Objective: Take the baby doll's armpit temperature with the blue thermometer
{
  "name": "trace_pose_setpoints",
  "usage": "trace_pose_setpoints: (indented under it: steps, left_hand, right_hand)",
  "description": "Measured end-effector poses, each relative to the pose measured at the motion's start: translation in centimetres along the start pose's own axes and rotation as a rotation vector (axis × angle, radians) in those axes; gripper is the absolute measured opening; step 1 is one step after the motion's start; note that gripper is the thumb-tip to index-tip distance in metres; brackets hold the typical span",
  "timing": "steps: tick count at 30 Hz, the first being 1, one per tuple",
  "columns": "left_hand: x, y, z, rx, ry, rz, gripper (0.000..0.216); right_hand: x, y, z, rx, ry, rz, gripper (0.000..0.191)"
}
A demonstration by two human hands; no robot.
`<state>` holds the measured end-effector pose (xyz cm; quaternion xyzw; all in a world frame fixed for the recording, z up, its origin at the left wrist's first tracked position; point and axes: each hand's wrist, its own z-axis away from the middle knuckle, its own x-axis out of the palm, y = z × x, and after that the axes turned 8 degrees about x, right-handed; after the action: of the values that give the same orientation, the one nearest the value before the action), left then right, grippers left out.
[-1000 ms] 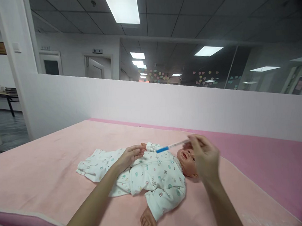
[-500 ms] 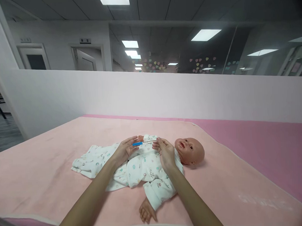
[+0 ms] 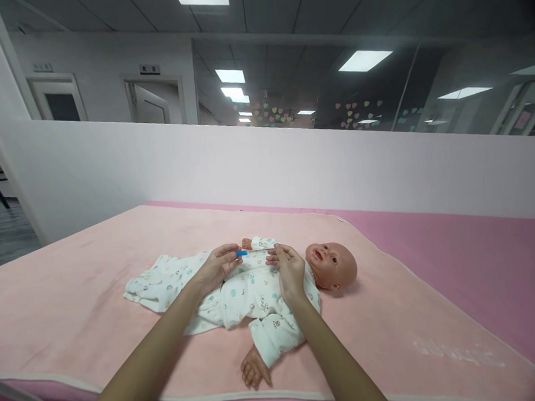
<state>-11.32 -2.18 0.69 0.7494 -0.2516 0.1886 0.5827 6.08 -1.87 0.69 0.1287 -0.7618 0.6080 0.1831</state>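
One two-handed grip [image 3: 217, 267] [image 3: 292, 271] holds a probable thermometer [image 3: 242, 253].

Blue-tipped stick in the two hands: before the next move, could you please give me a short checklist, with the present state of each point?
1. Left hand on the blue tip: ok, the fingers hold it.
2. Right hand on the thin end: ok, pinched by thumb and fingers.
3. Doll lying steady on the peach mat: ok, it lies on its back.
4. Doll's head clear of both hands: ok, neither covers it.
5. Stick apart from the doll's clothes: cannot tell, it only shows in front of them.
6. Marks on the stick readable: cannot tell, too small here.
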Motion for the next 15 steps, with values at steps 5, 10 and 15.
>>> trace_pose_setpoints:
  steps: [5,10,15]
  left_hand:
    - [-0.1,0.0,-0.1,0.013,0.010,0.010,0.018]
    - [0.0,-0.4,-0.1,-0.023,-0.038,-0.038,0.015]
    - [0.1,-0.6,0.1,-0.051,-0.099,-0.076,0.016]
  right_hand:
    - [-0.1,-0.1,0.0,0.013,-0.025,0.004,0.025]
    - [-0.1,-0.8,-0.1,0.094,-0.115,-0.034,0.030]
    - [0.8,-1.2,0.4,0.154,-0.306,0.091,0.031]
